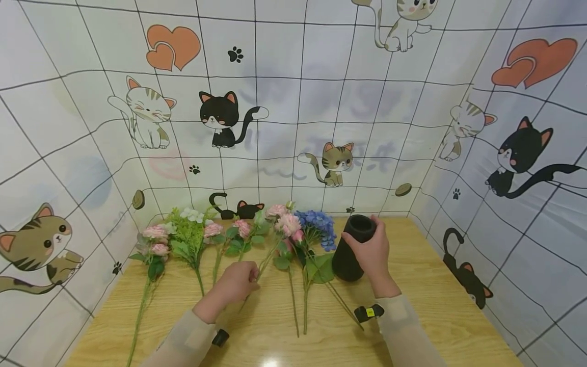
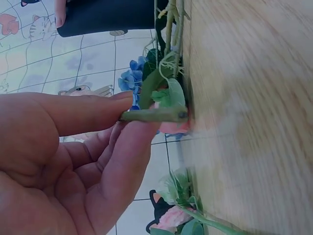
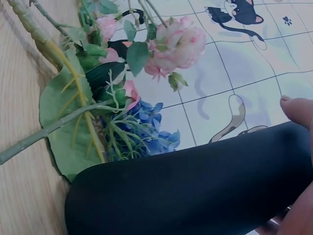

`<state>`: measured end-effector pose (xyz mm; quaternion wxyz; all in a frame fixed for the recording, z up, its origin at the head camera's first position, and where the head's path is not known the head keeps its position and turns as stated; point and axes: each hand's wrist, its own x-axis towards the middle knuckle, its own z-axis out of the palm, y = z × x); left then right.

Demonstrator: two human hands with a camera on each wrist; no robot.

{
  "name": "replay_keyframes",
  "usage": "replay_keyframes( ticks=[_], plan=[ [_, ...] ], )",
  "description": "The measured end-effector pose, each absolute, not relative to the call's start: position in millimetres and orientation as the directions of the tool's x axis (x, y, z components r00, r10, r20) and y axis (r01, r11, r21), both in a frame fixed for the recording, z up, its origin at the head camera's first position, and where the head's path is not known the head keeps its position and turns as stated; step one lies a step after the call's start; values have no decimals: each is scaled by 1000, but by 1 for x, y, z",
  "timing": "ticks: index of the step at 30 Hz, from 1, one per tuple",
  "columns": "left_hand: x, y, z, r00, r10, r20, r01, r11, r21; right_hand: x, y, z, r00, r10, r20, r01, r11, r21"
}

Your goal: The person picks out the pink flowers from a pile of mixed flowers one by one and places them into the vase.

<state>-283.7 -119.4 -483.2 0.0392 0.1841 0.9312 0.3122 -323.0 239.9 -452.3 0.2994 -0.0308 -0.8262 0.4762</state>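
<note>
My left hand (image 1: 233, 282) pinches a green stem (image 2: 154, 115) between thumb and index finger, low over the table. That stem runs up toward a pink flower (image 1: 289, 224) near the middle of the bunch. On the right, my right hand (image 1: 373, 257) grips a black vase (image 1: 349, 262) around its upper part, thumb on the near left side and fingers behind. The vase's round mouth points up, and its inside looks dark. Blue hydrangea blooms (image 1: 317, 227) and a broad green leaf (image 1: 321, 267) lie just left of the vase.
More pink flowers (image 1: 156, 233), a leafy green sprig (image 1: 188, 242) and white blossoms (image 1: 192, 214) lie along the back left of the wooden table (image 1: 412, 316). Bare stems (image 1: 305, 306) extend toward the front. A cat-print cloth (image 1: 275, 102) encloses the back and sides.
</note>
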Motion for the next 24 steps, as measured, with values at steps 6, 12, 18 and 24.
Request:
replay_keyframes(
  ticks=[6,12,18,24],
  plan=[
    [-279,-116,-477,-926,363,107,354,731,583,-317,238,-441,-758,348,552,-336,518,-787],
    [-276,-112,-473,-921,352,170,382,719,580,-305,233,-427,-655,372,658,-451,505,-735],
    [-273,-107,-467,-927,330,180,367,692,621,-294,224,-414,-475,307,825,-578,598,-556],
    [-270,-104,-462,-927,311,211,366,625,690,-263,197,-384,-380,253,890,-660,600,-453]
  ],
)
